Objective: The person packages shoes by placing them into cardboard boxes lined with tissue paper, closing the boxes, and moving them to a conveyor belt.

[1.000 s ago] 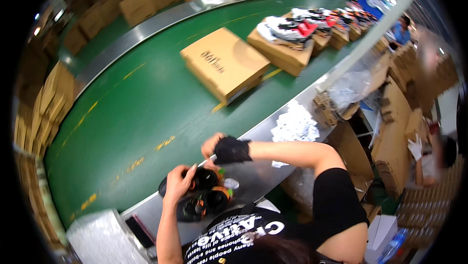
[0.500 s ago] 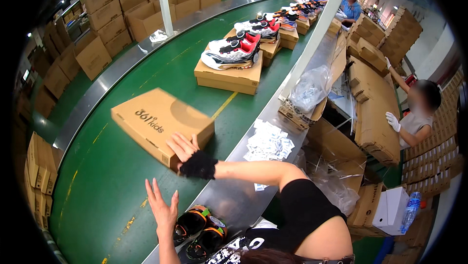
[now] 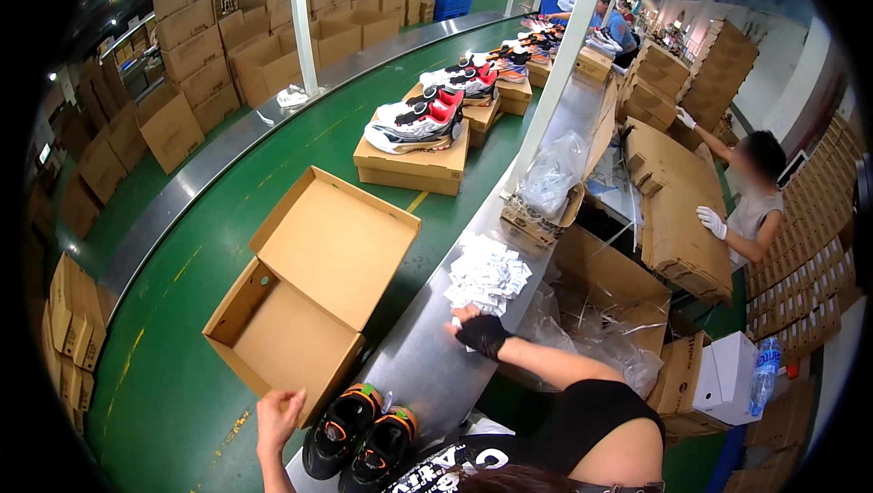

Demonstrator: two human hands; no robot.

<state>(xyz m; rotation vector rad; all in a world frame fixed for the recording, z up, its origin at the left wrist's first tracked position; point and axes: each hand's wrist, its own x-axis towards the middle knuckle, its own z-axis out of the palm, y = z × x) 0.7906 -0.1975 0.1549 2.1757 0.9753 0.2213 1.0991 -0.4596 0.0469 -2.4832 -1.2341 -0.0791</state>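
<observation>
A brown cardboard shoe box [image 3: 296, 338] lies on the green conveyor with its attached lid [image 3: 332, 243] swung up on the far side. No contents show inside. My left hand [image 3: 280, 418] is at the box's near left corner, fingers curled together; whether it grips anything is hidden. In a black fingerless glove, my right hand [image 3: 475, 329] reaches the near edge of a pile of small white packets [image 3: 489, 273], its fingers pinched on one. A pair of black shoes with orange and green trim [image 3: 359, 434] stands on the metal ledge by the box.
Farther along the belt, sports shoes [image 3: 418, 120] sit on closed boxes [image 3: 409, 170]. A white post [image 3: 556, 84] rises beside the ledge. To the right, a carton holds clear plastic bags [image 3: 553, 166]. A co-worker's gloved hand [image 3: 712, 222] rests on stacked flat cardboard [image 3: 687, 202].
The closed box has been turned and opened, its lid raised. My right hand has left the box for the white packets. My left hand has moved lower and curled its fingers.
</observation>
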